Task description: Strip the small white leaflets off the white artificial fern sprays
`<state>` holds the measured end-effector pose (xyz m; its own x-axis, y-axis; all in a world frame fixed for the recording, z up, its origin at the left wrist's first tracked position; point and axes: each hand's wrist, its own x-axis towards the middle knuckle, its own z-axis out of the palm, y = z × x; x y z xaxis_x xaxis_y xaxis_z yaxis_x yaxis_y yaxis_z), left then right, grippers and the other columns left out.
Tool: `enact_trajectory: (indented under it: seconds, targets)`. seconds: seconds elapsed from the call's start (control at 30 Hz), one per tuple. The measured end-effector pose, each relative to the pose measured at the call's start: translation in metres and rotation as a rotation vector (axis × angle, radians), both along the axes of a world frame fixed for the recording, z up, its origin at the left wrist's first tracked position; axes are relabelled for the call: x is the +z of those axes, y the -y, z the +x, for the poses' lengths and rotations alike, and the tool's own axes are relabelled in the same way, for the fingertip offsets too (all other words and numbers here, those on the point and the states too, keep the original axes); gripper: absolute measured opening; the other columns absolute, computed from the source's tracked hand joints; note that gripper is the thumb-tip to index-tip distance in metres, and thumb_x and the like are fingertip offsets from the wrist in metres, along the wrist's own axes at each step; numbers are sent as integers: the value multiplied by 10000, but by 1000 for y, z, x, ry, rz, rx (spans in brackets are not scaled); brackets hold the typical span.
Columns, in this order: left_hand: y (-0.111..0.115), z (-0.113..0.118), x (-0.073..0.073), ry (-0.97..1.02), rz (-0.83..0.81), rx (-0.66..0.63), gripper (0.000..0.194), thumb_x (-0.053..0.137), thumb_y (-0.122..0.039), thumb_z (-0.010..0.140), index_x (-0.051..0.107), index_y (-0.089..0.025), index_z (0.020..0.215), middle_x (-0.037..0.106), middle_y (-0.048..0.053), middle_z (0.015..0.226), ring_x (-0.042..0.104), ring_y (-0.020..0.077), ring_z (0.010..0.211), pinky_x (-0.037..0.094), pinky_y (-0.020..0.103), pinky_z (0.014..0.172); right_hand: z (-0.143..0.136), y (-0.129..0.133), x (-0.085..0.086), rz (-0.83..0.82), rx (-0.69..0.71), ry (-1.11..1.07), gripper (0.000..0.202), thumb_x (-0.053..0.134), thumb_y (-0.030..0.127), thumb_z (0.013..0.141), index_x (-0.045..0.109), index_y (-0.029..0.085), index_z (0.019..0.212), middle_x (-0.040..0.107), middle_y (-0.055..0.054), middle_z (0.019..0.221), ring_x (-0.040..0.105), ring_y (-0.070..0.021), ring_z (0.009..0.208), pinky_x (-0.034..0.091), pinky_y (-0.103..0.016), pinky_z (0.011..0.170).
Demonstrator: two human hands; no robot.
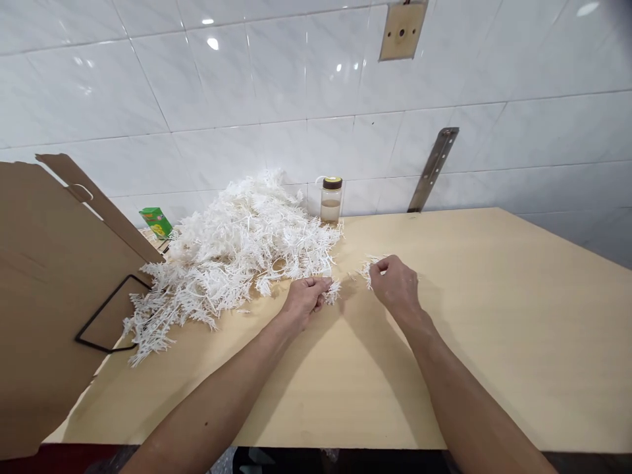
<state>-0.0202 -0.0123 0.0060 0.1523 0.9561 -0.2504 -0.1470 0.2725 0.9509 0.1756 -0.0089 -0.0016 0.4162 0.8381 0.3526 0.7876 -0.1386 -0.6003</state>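
Note:
My left hand [305, 299] is closed, thumb and fingers pinching a small white plastic sprig [333, 291] whose frilly tips stick out to the right. To its right, my right hand [397, 284] is also closed, with the fingertips on another white frilly sprig [367, 271] that pokes out on the left side. A gap of bare table lies between the two hands, with a few tiny white bits on it. Behind and left of my left hand spreads a large heap of white artificial foliage [247, 230].
A bottle with a dark lid [331, 201] stands behind the heap. Cardboard [44, 296] rises on the left, near a black wire frame [81, 339] and a green packet [156, 222]. A metal bracket [432, 171] leans at the tiled wall behind the wooden table [518, 329].

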Motion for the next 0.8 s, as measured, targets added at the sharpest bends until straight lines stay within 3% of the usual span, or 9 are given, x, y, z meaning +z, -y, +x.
enact_trajectory:
  seconds: [0.07,0.13,0.3,0.37,0.6,0.8]
  targets:
    - [-2,-1,1,9,-35,-9,268,805,-327,601,662,-131,715,494,-36,494,405,57,431,259,199,415,11,1,3,20,-33,-31,119,513,294,840,564,193,804,634,-79,756,566,-211,705,390,-345,715]
    - [-4,-2,1,12,-59,-16,243,798,-293,612,670,-127,736,516,-27,481,433,63,432,294,196,427,10,3,7,52,25,-67,153,513,310,849,604,187,849,666,-81,817,590,-198,710,412,-343,743]
    - [-2,-3,2,4,-49,-42,231,777,-299,653,654,-122,735,522,-21,459,428,61,404,306,197,426,-23,12,13,48,434,-187,214,547,356,843,704,216,883,713,-21,803,617,-159,653,452,-292,700]
    - [-2,-3,3,-8,-35,-44,251,777,-321,658,649,-122,741,516,-25,466,429,61,402,310,198,421,-34,15,13,20,500,-209,224,566,374,834,715,216,891,721,-14,792,602,-148,610,455,-283,657]
    - [-1,-1,0,-46,8,-22,307,773,-399,664,626,-139,738,521,-33,480,436,64,399,303,197,410,-40,15,9,-65,592,-325,179,597,333,802,715,207,848,739,-26,822,661,-169,752,481,-278,694]
    - [2,1,0,-108,36,-21,256,699,-369,749,582,-154,676,494,-35,415,391,61,348,280,198,394,-40,15,8,-150,605,-273,192,591,345,797,719,206,763,726,-8,745,635,-165,694,449,-271,655]
